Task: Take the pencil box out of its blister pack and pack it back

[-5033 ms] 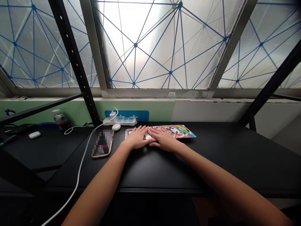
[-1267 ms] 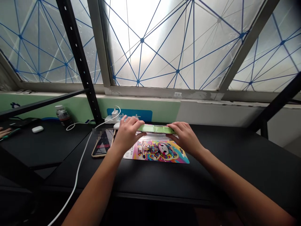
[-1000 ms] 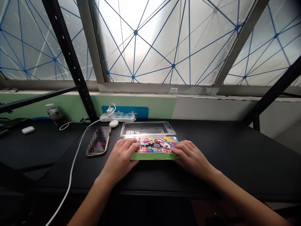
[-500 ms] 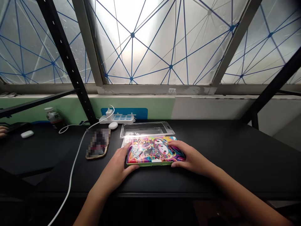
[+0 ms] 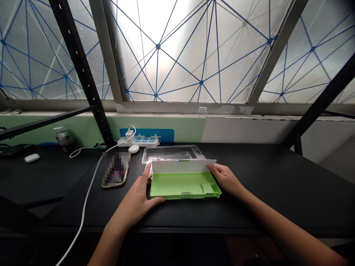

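Note:
A green pencil case (image 5: 177,184) lies on the black desk with its lid (image 5: 180,167) raised at the back, the white inner side facing me. Its tray holds nothing that I can see, only moulded ridges at the right end. My left hand (image 5: 140,194) grips the case's left end, thumb along the front corner and fingers at the lid's left side. With my right hand (image 5: 226,179) I hold the lid's right edge, fingers closed at its corner. Behind the case lies a clear plastic package (image 5: 172,152), partly hidden by the lid.
A phone (image 5: 118,170) lies left of the case beside a white cable (image 5: 85,199). Farther back are a power strip (image 5: 144,140) and a small white rounded case (image 5: 133,149). A bottle (image 5: 64,138) and another white object (image 5: 32,158) stand far left. Black posts (image 5: 83,74) flank the desk.
The pencil case's lid has swung up and back, showing the green inside. My right hand has shifted from the case's front right to the lid's edge; my left hand stays at the left end.

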### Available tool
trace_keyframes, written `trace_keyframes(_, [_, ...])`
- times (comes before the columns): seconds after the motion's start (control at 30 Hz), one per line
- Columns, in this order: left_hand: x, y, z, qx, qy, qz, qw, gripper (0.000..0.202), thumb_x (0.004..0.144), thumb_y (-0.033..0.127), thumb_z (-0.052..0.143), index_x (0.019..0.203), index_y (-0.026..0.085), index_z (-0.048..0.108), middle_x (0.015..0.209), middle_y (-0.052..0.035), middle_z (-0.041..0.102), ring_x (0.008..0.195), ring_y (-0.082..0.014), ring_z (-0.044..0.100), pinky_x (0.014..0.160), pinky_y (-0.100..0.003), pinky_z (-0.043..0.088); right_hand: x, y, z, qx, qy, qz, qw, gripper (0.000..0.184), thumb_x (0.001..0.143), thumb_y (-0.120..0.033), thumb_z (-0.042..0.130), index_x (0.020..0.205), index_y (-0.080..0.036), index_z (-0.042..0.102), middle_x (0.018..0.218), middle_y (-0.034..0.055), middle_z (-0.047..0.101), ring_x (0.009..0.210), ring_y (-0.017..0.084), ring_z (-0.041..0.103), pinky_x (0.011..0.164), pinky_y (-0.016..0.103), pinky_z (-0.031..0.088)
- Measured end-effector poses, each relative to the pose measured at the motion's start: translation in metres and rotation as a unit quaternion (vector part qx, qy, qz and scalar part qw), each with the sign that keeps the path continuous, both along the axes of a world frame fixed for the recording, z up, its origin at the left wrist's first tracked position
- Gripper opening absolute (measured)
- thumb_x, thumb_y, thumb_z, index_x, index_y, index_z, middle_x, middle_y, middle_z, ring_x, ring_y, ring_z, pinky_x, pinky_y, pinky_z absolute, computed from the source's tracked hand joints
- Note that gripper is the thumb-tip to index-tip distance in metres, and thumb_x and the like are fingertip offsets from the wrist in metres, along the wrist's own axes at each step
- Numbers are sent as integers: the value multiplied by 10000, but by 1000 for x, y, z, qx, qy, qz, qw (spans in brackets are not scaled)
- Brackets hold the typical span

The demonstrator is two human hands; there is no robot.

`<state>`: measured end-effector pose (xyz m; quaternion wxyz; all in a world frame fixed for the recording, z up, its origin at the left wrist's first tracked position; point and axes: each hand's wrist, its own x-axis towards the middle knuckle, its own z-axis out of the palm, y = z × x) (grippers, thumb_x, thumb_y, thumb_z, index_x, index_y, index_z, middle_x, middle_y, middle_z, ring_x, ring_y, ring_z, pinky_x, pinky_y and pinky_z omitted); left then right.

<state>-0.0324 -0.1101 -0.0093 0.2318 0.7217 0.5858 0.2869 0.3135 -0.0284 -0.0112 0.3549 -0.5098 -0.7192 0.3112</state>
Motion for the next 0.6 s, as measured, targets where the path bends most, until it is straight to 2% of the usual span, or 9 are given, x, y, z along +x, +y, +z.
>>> trace_keyframes(0.1, [0, 1, 1, 4, 9, 7, 1000, 935, 843, 565, 661, 1574, 314, 134, 1404, -131, 542, 1294, -332, 531, 1034, -454, 429, 11, -7, 3, 28, -37, 69, 997, 676, 914, -728, 389, 1186, -200, 712, 1154, 115, 724, 1042, 340, 666, 895, 444, 533])
trace_keyframes(0.17, [1, 3, 1, 13, 19, 16, 1000, 792, 867, 608, 608, 1521, 280, 305, 1361, -136, 565, 1252, -331, 556, 1015, -451, 441, 18, -11, 5, 49, -73, 134, 987, 756, 875, -777, 400, 1358, -233, 608, 1384, 128, 607, 1242, 374, 567, 1034, 507, 455])
trace_keyframes(0.27, [2, 6, 1, 24, 29, 23, 999, 641, 901, 636, 532, 1402, 240, 483, 1259, -129, 605, 1166, -317, 595, 985, -441, 457, 22, -16, 7, 53, -123, 163, 978, 927, 751, -777, 610, 1497, -253, 436, 1518, 143, 465, 1342, 393, 477, 1077, 523, 429])
trace_keyframes(0.33, [1, 8, 1, 25, 29, 22, 999, 619, 907, 640, 519, 1381, 240, 507, 1205, -115, 618, 1120, -306, 609, 969, -437, 465, 20, -17, 5, 73, -149, 141, 976, 957, 698, -682, 748, 1495, -255, 434, 1526, 150, 443, 1344, 384, 477, 1085, 509, 435])
trace_keyframes(0.47, [-1, 10, -1, 31, 22, 8, 999, 608, 928, 623, 499, 1400, 239, 488, 1211, -114, 608, 1129, -299, 590, 984, -444, 451, 13, -12, -3, 143, -151, 101, 973, 751, 737, -578, 776, 1388, -270, 567, 1356, 125, 565, 1231, 326, 578, 1037, 465, 495])
trace_keyframes(0.6, [-3, 12, -6, 48, 23, -6, 999, 602, 920, 598, 542, 1390, 227, 488, 1256, -126, 595, 1178, -313, 557, 1003, -453, 439, 11, -11, -4, 117, -150, 82, 978, 671, 739, -584, 768, 1300, -238, 640, 1107, 92, 650, 1001, 283, 668, 882, 416, 569])
